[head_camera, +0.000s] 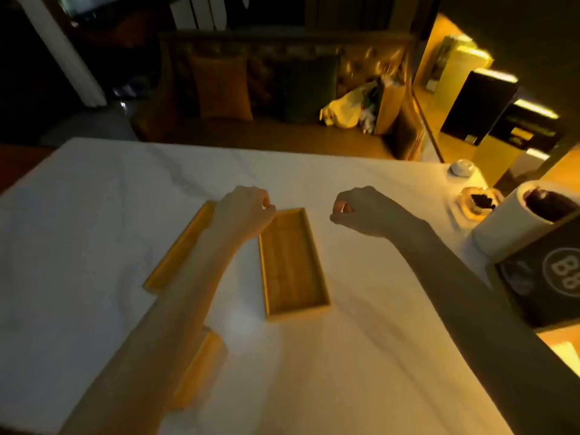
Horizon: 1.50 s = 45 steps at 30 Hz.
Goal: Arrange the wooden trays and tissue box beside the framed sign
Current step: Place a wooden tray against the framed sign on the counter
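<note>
A white cloth (94,196) covers the table in a dim room. One wooden tray (177,251) lies left of the left hand (243,211), whose curled fingers pinch the far corner of the middle tray (292,265). The right hand (361,210) hovers loosely fisted, empty. Sliding that tray rightward toward the dark sign (552,274) should keep it flat.

Three wooden trays (293,265) (one mostly hidden), two hands (241,211)

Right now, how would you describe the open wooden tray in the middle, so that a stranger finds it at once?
On the white tablecloth, look between the two forearms. The middle tray lies there, its far corner by the left hand. Only this one shows its whole empty inside; the left arm partly covers the others.
</note>
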Available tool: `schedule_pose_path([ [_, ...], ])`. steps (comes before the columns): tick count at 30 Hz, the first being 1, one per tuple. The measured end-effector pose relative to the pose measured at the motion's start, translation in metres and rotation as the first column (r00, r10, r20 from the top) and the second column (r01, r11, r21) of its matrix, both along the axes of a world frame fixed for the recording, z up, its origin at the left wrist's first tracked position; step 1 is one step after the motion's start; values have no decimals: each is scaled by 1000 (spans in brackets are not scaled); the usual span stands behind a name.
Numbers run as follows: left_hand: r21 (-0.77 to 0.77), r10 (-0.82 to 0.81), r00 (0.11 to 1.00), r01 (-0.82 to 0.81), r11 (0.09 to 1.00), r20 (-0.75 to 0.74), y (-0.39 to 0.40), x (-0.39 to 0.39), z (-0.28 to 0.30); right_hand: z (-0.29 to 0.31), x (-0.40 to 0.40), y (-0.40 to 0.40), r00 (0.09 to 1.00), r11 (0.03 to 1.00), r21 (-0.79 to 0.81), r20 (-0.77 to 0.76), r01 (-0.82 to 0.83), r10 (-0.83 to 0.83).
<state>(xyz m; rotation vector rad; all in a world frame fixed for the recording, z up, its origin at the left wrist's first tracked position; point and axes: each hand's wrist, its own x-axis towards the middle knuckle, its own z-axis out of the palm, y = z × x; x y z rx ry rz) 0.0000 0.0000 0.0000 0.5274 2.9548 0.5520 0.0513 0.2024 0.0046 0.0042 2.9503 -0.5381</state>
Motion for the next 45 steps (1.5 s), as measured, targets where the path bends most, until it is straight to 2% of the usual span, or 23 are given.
schedule_pose_path([
  [3,4,62,998,-62,998,34,-2,2,-43,-39,1,-5,999,1000,21,51,19,-20],
  [6,32,106,982,-112,993,158,-3,15,-91,-83,6,-9,993,998,-11,99,61,-59],
  [9,45,116,985,-123,991,128,-7,28,-133,-118,11,-14,986,986,-89,100,141,-132],
  [13,-110,137,984,-125,986,111,-17,47,-182,-164,26,-28,966,961,-160,164,226,-200],
  [17,-165,191,967,-163,973,169,-24,61,-205,-198,43,-36,957,976,-59,219,210,-192],
  [20,-155,199,966,-174,972,163,-24,64,-210,-211,50,-40,962,979,-1,186,203,-200],
  [23,-96,224,964,-212,972,143,-18,67,-213,-214,51,-44,959,971,-15,162,239,-234],
  [28,28,360,925,-366,930,118,-7,69,-208,-208,49,-43,946,966,-52,222,254,-236],
  [31,104,474,842,-512,853,259,-4,59,-201,-204,47,-40,945,971,-65,251,230,-207],
  [34,89,439,851,-480,873,287,-3,57,-193,-199,45,-39,946,964,-103,243,245,-214],
  [38,168,398,853,-471,866,339,-7,57,-176,-186,44,-39,933,940,-174,269,293,-241],
  [41,227,374,815,-505,832,442,-14,53,-167,-173,42,-37,917,888,-328,342,323,-208],
  [43,286,333,755,-558,779,565,-19,48,-160,-163,40,-34,906,846,-401,373,351,-200],
  [45,344,224,670,-604,719,708,-27,45,-152,-153,39,-29,903,816,-449,385,365,-192],
])
